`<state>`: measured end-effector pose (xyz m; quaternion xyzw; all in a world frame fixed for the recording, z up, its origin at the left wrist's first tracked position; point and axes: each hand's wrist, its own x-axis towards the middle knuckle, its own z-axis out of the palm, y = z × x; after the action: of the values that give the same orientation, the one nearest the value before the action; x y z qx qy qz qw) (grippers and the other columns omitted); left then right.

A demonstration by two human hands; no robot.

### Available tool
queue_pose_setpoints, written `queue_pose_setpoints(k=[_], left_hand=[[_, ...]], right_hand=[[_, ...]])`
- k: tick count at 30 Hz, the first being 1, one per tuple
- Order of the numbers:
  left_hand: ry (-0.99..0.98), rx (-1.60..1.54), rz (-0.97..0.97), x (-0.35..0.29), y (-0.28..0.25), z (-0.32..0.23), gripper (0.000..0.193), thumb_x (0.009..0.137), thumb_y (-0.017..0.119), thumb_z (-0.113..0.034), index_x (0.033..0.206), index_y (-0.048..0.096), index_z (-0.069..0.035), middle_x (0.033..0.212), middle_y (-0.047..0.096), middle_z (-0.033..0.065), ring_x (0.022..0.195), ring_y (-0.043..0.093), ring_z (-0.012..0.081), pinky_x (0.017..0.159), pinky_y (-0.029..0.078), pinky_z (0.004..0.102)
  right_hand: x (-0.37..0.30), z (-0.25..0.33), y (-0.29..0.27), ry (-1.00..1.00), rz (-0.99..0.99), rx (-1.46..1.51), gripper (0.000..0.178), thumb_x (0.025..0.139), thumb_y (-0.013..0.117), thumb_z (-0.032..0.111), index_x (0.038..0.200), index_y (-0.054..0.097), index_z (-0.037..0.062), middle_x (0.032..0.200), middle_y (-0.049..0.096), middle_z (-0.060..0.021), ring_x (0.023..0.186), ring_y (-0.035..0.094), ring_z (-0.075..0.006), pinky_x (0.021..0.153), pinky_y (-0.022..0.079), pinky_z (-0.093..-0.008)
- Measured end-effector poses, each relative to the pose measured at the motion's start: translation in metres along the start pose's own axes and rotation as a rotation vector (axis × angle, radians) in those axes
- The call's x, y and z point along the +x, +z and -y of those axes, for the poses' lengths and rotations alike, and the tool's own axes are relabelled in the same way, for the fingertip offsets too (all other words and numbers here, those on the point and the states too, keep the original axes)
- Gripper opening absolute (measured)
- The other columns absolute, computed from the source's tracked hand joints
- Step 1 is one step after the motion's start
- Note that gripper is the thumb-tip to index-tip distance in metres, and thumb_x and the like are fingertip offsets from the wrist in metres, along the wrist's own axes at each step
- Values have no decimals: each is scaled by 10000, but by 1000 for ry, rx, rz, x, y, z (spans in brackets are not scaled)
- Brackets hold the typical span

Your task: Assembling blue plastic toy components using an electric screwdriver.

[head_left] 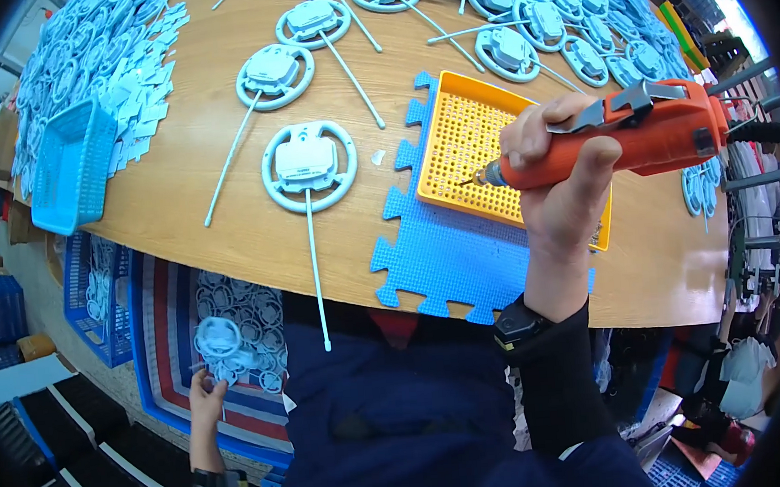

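An orange electric screwdriver (656, 135) is gripped in the right hand (555, 217), thumb raised along the body, its bit pointed left above a yellow perforated tray (468, 132). The tray is set on a blue interlocking foam mat (470, 269) at the near edge of the table (191, 158), right of its middle.

Past the near edge, left of the body, a blurred light-blue wheel-shaped part (219, 337) is seen over a large blue crate (145, 359) lined with striped sheeting (162, 321). The left hand (206, 402) is placed just beside that part; whether it is grasped or released cannot be told. Similar parts are piled in the crate.

On the table, left of the mat, one rodded wheel (305, 159) is laid with its rod tip projecting beyond the near edge. Further rodded wheels (274, 71) are lined toward the far edge. Heaps of light-blue parts are noted at the far-right corner (573, 5) and far-left corner; a light-blue basket (59, 210) is positioned at the left edge.
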<state>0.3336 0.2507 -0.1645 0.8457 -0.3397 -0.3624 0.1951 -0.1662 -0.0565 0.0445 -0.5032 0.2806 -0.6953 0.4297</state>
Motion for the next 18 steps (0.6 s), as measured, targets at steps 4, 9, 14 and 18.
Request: queue_pose_setpoints(k=[4, 9, 14, 18], left_hand=[[335, 10, -28, -31, 29, -171, 356, 809, 631, -17, 1155, 555, 11, 914, 582, 80, 760, 541, 131, 707, 458, 256], [1021, 84, -161, -22, 61, -350, 436, 712, 715, -54, 1115, 562, 12, 1020, 560, 143, 858, 555, 248, 759, 460, 328], [1113, 322, -313, 18, 99, -412, 598, 677, 769, -334, 1129, 563, -1, 1073, 536, 173, 993, 527, 319, 855, 430, 402], [1086, 396, -317, 31, 109, -421, 574, 653, 757, -415, 1021, 577, -12, 986, 526, 152, 954, 519, 322, 810, 428, 407]], right_hand=[[0, -6, 0, 32, 25, 15, 580, 785, 592, 632, 933, 511, 77, 654, 477, -11, 572, 451, -127, 562, 373, -270], [0, -11, -1, 43, -4, -24, 584, 774, 604, 635, 924, 505, 78, 647, 480, -13, 572, 464, -130, 548, 380, -268], [-1, -10, 5, 48, 45, -52, 578, 770, 623, 622, 911, 489, 77, 655, 494, -29, 577, 475, -137, 536, 395, -270], [-4, -7, 9, 54, 32, -88, 579, 770, 629, 616, 924, 494, 75, 656, 493, -28, 581, 476, -135, 547, 397, -274]])
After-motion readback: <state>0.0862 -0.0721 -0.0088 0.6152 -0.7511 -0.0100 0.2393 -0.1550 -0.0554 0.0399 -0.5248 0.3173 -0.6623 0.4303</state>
